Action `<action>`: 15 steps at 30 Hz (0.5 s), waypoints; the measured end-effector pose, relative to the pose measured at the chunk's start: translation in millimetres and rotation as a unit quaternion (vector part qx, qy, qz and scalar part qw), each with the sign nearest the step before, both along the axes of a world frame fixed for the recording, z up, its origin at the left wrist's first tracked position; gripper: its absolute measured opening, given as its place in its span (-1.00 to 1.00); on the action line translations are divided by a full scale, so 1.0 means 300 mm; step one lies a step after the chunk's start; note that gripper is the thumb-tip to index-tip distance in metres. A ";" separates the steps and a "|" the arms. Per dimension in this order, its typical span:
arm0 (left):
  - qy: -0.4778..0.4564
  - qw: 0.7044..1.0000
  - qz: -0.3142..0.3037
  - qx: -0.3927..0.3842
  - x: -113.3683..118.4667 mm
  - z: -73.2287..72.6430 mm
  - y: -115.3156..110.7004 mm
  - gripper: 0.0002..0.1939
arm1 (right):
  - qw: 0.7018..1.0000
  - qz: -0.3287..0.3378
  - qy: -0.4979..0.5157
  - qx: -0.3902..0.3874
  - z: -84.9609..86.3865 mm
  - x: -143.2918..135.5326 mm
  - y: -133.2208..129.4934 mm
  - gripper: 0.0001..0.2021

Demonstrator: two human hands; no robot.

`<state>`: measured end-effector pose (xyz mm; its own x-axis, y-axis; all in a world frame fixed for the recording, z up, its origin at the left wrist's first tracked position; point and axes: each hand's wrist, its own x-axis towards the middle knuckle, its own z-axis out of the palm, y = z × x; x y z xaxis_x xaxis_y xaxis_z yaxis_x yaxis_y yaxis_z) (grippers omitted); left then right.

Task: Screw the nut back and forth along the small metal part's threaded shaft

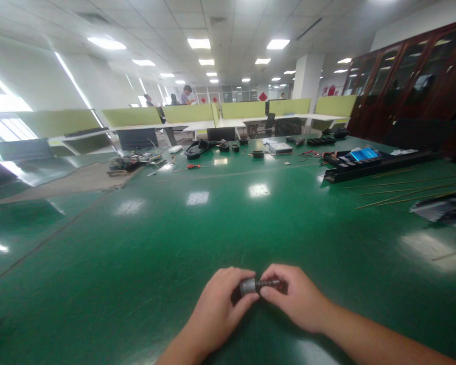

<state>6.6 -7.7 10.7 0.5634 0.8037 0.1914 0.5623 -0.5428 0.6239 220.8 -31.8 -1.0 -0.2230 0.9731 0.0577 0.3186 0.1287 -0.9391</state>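
Observation:
Near the front edge of the view, my left hand (223, 304) is wrapped round the grey, cylindrical end of a small metal part (248, 286). The thumb and fingers of my right hand (298, 296) pinch the dark, thinner, ridged end of the same part. It lies roughly level between both hands, just over the green tabletop (155, 243). My right palm and fingers hide the far right end, where something dark red shows.
At the back left, tangled parts (127, 162) lie by a brown sheet (72, 182). A screwdriver (193, 166) and black trays (257, 153) are further back. On the right are a long black channel (349, 173) and thin rods (403, 195). A person (186, 95) is in the distance.

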 end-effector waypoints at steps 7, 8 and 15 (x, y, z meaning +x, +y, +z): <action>0.000 1.000 -0.001 0.001 0.000 -0.005 0.002 -0.74 | 1.000 -0.006 0.003 -0.002 -0.006 -0.002 0.001 -0.93; 0.001 1.000 -0.001 0.002 -0.001 -0.007 0.003 -0.74 | 1.000 -0.006 0.005 -0.002 -0.006 -0.003 0.001 -0.93; -0.005 1.000 -0.005 0.010 -0.004 -0.002 0.003 -0.73 | 1.000 -0.012 0.006 -0.006 0.000 -0.004 -0.002 -0.92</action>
<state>5.3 -6.7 10.0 0.5690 0.7940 0.2138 0.5502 -0.5609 0.6187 219.7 -32.5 -0.9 -0.1979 0.9790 0.0492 0.3102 0.1102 -0.9443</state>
